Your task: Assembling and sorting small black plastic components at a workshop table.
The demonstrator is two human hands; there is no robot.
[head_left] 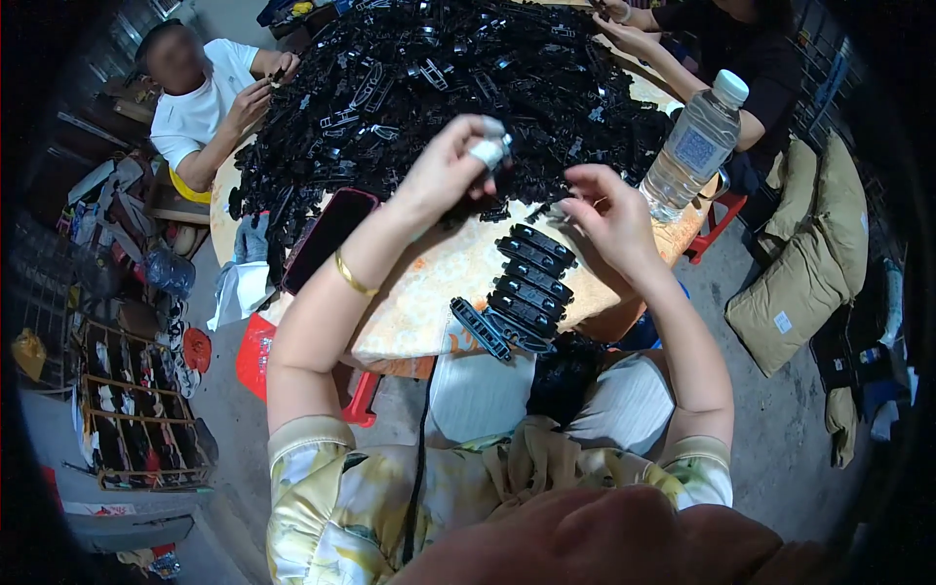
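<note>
My left hand [453, 171] is over the near edge of a big heap of black plastic parts [390, 88]. White wrapping covers some of its fingertips; the fingers are curled, and whatever they hold cannot be made out against the dark heap. To the right, my right hand [614, 219] has thumb and forefinger apart, with small black pieces close to the thumb tip. Below it, a column of long black slotted plastic parts [531, 283] lies side by side on the table. Two more slotted parts [480, 329] with pale edges sit at the table's near edge.
A clear plastic bottle [694, 146] stands right of the heap, and a dark phone [330, 239] lies left. The patterned tabletop [409, 312] ends above my lap. Two other people work across the table. Tan sacks [799, 283] lie on the floor; a shoe rack [141, 409] stands left.
</note>
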